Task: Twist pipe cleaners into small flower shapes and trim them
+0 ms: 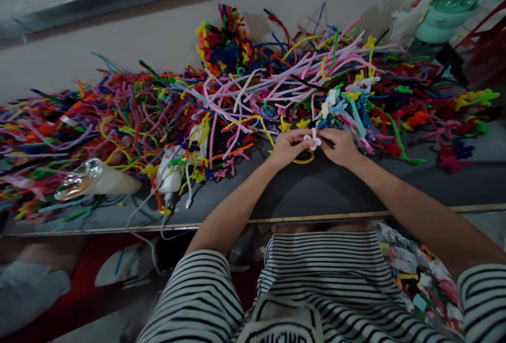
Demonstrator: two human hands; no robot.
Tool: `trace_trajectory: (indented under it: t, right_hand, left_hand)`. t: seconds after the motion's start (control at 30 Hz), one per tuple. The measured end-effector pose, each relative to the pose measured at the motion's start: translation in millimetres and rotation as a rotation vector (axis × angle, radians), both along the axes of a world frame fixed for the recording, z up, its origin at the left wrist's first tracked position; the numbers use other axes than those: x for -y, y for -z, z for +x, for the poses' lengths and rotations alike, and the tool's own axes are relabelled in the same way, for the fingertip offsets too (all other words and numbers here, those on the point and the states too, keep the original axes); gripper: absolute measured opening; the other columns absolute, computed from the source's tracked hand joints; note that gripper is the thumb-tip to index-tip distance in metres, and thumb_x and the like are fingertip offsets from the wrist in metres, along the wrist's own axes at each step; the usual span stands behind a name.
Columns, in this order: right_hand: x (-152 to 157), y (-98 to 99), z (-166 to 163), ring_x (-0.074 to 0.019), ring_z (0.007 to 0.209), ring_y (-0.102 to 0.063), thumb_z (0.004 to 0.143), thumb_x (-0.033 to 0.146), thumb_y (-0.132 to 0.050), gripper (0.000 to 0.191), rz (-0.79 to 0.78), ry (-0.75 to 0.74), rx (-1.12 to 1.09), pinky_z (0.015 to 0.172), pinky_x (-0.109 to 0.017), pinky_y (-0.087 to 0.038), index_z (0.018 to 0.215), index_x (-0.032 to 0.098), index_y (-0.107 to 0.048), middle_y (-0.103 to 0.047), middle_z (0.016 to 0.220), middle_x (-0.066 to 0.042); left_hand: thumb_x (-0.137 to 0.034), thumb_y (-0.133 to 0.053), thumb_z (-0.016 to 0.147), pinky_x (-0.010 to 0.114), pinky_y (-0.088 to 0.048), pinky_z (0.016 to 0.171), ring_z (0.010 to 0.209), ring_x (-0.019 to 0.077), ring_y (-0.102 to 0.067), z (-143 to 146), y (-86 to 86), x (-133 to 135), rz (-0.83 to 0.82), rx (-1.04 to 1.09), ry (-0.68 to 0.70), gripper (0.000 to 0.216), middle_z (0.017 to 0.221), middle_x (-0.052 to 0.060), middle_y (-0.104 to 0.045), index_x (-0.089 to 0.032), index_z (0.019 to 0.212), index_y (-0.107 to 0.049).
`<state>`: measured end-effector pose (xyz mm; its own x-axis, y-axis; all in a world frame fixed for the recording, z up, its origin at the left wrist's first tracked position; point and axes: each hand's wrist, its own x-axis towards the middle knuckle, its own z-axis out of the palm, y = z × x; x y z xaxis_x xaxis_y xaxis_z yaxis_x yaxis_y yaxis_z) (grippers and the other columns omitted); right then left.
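Between both hands is a pale pink pipe cleaner (313, 139) bent into small loops. My left hand (290, 146) pinches it from the left, thumb and finger closed. From the right, my right hand (339, 144) grips it with its fingers bent. Just below, on the dark table (316, 190), lies a yellow ring-shaped thing (303, 158), partly hidden by my left hand. Behind the hands are yellow pipe-cleaner stars (303, 124) and a bunch of blue and white pipe cleaners (340, 107).
A long heap of coloured pipe cleaners (130, 100) lines the wall. To the left are a white plug block with cables (169, 172) and a cone-shaped wrapped item (114, 178). A mint-green container (443, 21) stands at back right. Scraps fill a bag (427, 274) below the table edge.
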<state>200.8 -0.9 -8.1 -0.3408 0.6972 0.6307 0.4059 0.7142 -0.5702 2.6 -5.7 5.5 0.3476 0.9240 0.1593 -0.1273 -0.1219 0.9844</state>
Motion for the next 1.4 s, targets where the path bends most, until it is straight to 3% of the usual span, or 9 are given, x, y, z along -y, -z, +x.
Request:
trace_trajectory:
  t: [0.13, 0.3, 0.47, 0.67, 0.87, 1.0, 1.17, 1.4]
  right_hand:
    - [2, 0.8, 0, -0.0226, 0.082, -0.073, 0.100, 0.042, -0.052, 0.035, -0.038, 0.058, -0.003, 0.075, -0.035, -0.056, 0.100, 0.018, -0.078, -0.079, 0.094, -0.011]
    - [0, 3.5, 0, -0.0242, 0.093, -0.073, 0.100, 0.042, -0.050, 0.036, -0.057, 0.026, -0.025, 0.084, -0.038, -0.057, 0.106, 0.020, -0.077, -0.079, 0.104, -0.011]
    - [-1, 9.0, -3, -0.0228, 0.095, -0.073, 0.097, 0.029, -0.049, 0.031, -0.061, -0.037, 0.008, 0.087, -0.038, -0.058, 0.108, 0.020, -0.077, -0.078, 0.104, -0.010]
    - [-1, 11.0, -4, -0.0219, 0.091, -0.073, 0.099, 0.024, -0.046, 0.030, 0.034, -0.027, -0.002, 0.083, -0.036, -0.058, 0.104, 0.017, -0.075, -0.078, 0.101, -0.010]
    - [8, 4.6, -6, -0.0248, 0.099, -0.073, 0.100, 0.022, -0.048, 0.029, 0.058, 0.045, 0.101, 0.086, -0.037, -0.056, 0.114, 0.017, -0.073, -0.077, 0.110, -0.012]
    - [13, -3.0, -7, -0.0210, 0.084, -0.068, 0.097, 0.017, -0.049, 0.026, 0.086, 0.057, 0.204, 0.072, -0.031, -0.050, 0.108, 0.017, -0.073, -0.074, 0.096, -0.010]
    - [12, -2.8, -4, -0.0192, 0.079, -0.064, 0.097, 0.017, -0.048, 0.024, 0.138, 0.030, 0.233, 0.069, -0.030, -0.045, 0.093, 0.016, -0.071, -0.070, 0.086, -0.008]
    - [14, -3.2, -7, -0.0175, 0.074, -0.061, 0.101, 0.024, -0.046, 0.026, 0.035, -0.010, 0.019, 0.070, -0.031, -0.046, 0.098, 0.018, -0.071, -0.068, 0.083, -0.006]
  left_hand:
    - [-0.051, -0.093, 0.067, 0.022, -0.054, 0.063, 0.064, 0.0114, -0.068, 0, 4.2, -1, -0.007, 0.011, 0.022, 0.053, 0.072, 0.002, -0.075, -0.016, 0.103, -0.076]
    - [-0.051, -0.091, 0.070, 0.019, -0.037, 0.046, 0.049, 0.0070, -0.055, 2, 6.4, 1, -0.011, -0.027, 0.027, 0.050, 0.066, 0.000, -0.071, -0.017, 0.102, -0.071]
    - [-0.053, -0.092, 0.070, 0.018, -0.028, 0.042, 0.040, 0.0036, -0.043, 3, 6.3, 2, -0.018, -0.004, 0.039, 0.054, 0.055, -0.006, -0.062, -0.021, 0.104, -0.065]
    - [-0.058, -0.088, 0.072, 0.018, -0.047, 0.053, 0.052, 0.0082, -0.061, 2, 10.5, -2, 0.047, 0.024, 0.017, 0.056, 0.058, -0.005, -0.066, -0.018, 0.107, -0.068]
    - [-0.060, -0.086, 0.073, 0.022, -0.056, 0.063, 0.063, 0.0107, -0.069, 1, 15.8, -5, 0.092, 0.002, -0.140, 0.054, 0.074, 0.001, -0.077, -0.017, 0.103, -0.074]
    - [-0.060, -0.085, 0.074, 0.021, -0.052, 0.057, 0.057, 0.0095, -0.064, -2, 20.2, -8, 0.117, -0.033, -0.179, 0.050, 0.071, 0.002, -0.076, -0.017, 0.100, -0.076]
    - [-0.056, -0.086, 0.075, 0.018, -0.037, 0.044, 0.043, 0.0033, -0.046, 1, 17.2, -3, 0.077, 0.018, -0.163, 0.049, 0.064, -0.003, -0.070, -0.019, 0.105, -0.079]
    - [-0.056, -0.087, 0.075, 0.018, -0.047, 0.050, 0.050, 0.0044, -0.056, 6, 10.1, -1, 0.073, 0.067, -0.122, 0.045, 0.073, 0.000, -0.074, -0.018, 0.098, -0.079]
